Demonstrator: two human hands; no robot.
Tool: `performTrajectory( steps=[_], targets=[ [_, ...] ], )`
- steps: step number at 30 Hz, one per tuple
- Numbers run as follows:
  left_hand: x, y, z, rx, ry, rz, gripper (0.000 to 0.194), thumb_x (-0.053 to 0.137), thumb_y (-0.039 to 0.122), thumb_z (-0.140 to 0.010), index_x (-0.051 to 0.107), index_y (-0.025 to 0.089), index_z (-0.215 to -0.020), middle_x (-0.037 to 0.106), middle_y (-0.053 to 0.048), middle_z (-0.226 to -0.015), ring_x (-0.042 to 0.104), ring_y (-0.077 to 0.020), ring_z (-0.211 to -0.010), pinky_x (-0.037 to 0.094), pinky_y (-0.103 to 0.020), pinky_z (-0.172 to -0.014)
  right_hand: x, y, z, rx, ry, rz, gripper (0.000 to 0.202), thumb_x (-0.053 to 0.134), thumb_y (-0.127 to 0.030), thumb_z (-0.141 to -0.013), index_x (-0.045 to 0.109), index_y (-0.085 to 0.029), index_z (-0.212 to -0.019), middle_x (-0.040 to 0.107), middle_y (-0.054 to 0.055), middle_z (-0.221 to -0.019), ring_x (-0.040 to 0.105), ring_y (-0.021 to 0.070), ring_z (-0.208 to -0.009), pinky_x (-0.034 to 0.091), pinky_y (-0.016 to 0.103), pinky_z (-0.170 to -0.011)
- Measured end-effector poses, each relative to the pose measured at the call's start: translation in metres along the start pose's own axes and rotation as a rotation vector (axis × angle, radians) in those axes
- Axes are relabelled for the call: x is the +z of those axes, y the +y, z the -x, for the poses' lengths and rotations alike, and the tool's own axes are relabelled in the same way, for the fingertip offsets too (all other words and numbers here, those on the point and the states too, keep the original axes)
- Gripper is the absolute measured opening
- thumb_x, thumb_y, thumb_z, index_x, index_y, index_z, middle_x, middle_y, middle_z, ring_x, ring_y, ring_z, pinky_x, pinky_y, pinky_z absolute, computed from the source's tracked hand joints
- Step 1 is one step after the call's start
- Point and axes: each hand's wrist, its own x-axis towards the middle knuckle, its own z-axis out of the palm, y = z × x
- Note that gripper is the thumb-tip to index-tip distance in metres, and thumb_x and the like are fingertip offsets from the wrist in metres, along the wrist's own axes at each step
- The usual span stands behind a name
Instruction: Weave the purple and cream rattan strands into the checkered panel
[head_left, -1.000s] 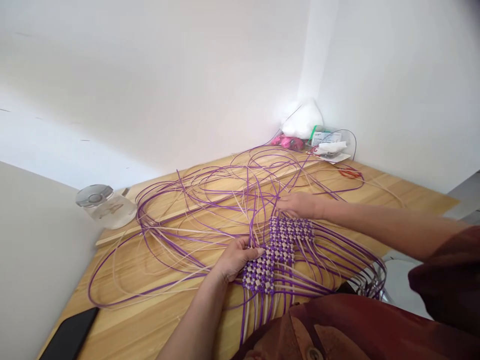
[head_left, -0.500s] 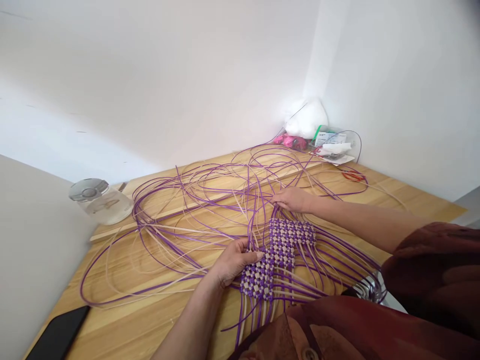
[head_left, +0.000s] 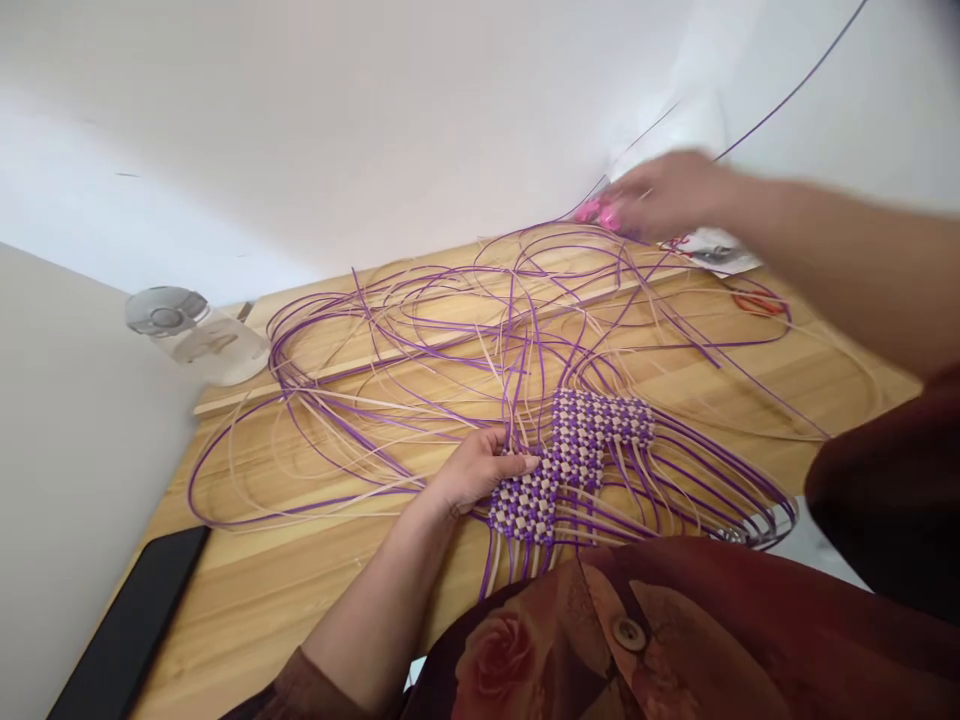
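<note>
Purple-and-beige knotted piece [head_left: 574, 450] on the wooden surface [head_left: 255, 585], close to our shirt [head_left: 697, 625].
We pinch its left edge with our left hand [head_left: 480, 470], thumb on top, that grip closed on it; our right hand [head_left: 664, 195] is blurred beside a pink bundle [head_left: 596, 212], and we cannot tell whether its grip holds anything. Loose cords [head_left: 279, 368] loop beyond the piece, with a clear container [head_left: 229, 350] and black phone [head_left: 131, 625] farther left.
</note>
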Motion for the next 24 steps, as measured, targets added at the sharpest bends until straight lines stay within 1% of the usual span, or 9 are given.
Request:
performTrajectory(
  steps=[2, 4, 5, 7, 10, 13, 16, 19, 24],
  targets=[
    [0.0, 0.001, 0.0, 0.034, -0.024, -0.019, 0.04, 0.08, 0.035, -0.064, 0.071, 0.013, -0.096, 0.071, -0.007, -0.088, 0.064, -0.0165, -0.074, 0.047, -0.029, -0.075, 0.077, -0.034, 0.024, -0.138, -0.036, 0.134, 0.023, 0.054, -0.027, -0.087, 0.071, -0.029, -0.103, 0.072, -0.002, -0.097, 0.068, 0.0197, -0.096, 0.052, 0.033, -0.086],
    [0.001, 0.001, -0.001, 0.113, -0.001, -0.076, 0.039, 0.08, 0.033, -0.064, 0.071, 0.013, -0.096, 0.071, -0.007, -0.089, 0.063, -0.0176, -0.079, 0.047, -0.03, -0.079, 0.145, -0.071, 0.052, -0.386, -0.2, 0.119, 0.034, 0.049, -0.027, -0.093, 0.06, -0.02, -0.124, 0.059, 0.009, -0.13, 0.052, 0.0215, -0.123, 0.041, 0.039, -0.106],
    [0.001, 0.001, -0.002, 0.161, 0.04, -0.114, 0.039, 0.08, 0.031, -0.062, 0.071, 0.013, -0.096, 0.071, -0.007, -0.09, 0.063, -0.0178, -0.08, 0.047, -0.03, -0.079, 0.17, -0.087, 0.065, -0.49, -0.238, 0.08, 0.034, 0.047, -0.025, -0.094, 0.058, -0.015, -0.125, 0.056, 0.012, -0.132, 0.048, 0.0205, -0.127, 0.04, 0.038, -0.108],
    [0.001, 0.0, -0.003, 0.232, 0.133, -0.17, 0.04, 0.083, 0.026, -0.058, 0.071, 0.014, -0.094, 0.071, -0.005, -0.09, 0.061, -0.0176, -0.081, 0.046, -0.029, -0.078, 0.199, -0.106, 0.082, -0.567, -0.213, 0.044, 0.031, 0.047, -0.024, -0.094, 0.059, -0.01, -0.119, 0.06, 0.016, -0.123, 0.051, 0.0205, -0.121, 0.041, 0.039, -0.105],
    [0.0, 0.0, -0.003, 0.188, 0.1, -0.154, 0.035, 0.082, 0.027, -0.059, 0.071, 0.013, -0.089, 0.069, -0.003, -0.082, 0.059, -0.0156, -0.076, 0.044, -0.027, -0.074, 0.201, -0.105, 0.094, -0.471, -0.116, 0.078, 0.021, 0.048, -0.025, -0.094, 0.064, -0.012, -0.095, 0.064, 0.011, -0.093, 0.055, 0.0198, -0.093, 0.046, 0.036, -0.087],
    [-0.001, 0.0, -0.001, 0.066, 0.01, -0.058, 0.032, 0.081, 0.029, -0.061, 0.069, 0.013, -0.085, 0.065, -0.001, -0.074, 0.056, -0.0123, -0.067, 0.042, -0.025, -0.07, 0.19, -0.082, 0.099, -0.297, -0.025, 0.179, 0.019, 0.049, -0.022, -0.093, 0.062, -0.013, -0.083, 0.059, 0.007, -0.081, 0.051, 0.0183, -0.081, 0.042, 0.032, -0.077],
    [0.0, 0.002, 0.001, 0.063, 0.069, -0.034, 0.032, 0.085, 0.026, -0.055, 0.066, 0.013, -0.077, 0.063, 0.001, -0.07, 0.053, -0.009, -0.062, 0.04, -0.023, -0.066, 0.19, -0.057, 0.102, -0.169, -0.026, 0.215, 0.016, 0.052, -0.02, -0.091, 0.062, -0.014, -0.081, 0.059, 0.006, -0.078, 0.052, 0.0178, -0.078, 0.041, 0.03, -0.074],
    [0.0, 0.002, 0.001, 0.089, 0.085, -0.071, 0.031, 0.085, 0.026, -0.055, 0.066, 0.013, -0.076, 0.063, 0.001, -0.07, 0.053, -0.0086, -0.062, 0.039, -0.022, -0.065, 0.196, -0.048, 0.104, -0.115, -0.024, 0.199, 0.012, 0.055, -0.022, -0.089, 0.064, -0.014, -0.086, 0.061, 0.006, -0.08, 0.054, 0.0187, -0.08, 0.042, 0.03, -0.075],
    [0.0, 0.003, 0.001, 0.087, 0.035, -0.056, 0.034, 0.084, 0.029, -0.058, 0.069, 0.013, -0.084, 0.065, 0.0, -0.075, 0.056, -0.011, -0.067, 0.041, -0.025, -0.071, 0.196, -0.062, 0.105, -0.263, 0.081, 0.133, 0.024, 0.055, -0.025, -0.09, 0.064, -0.019, -0.112, 0.064, 0.008, -0.106, 0.057, 0.02, -0.1, 0.045, 0.034, -0.09]
  ],
)
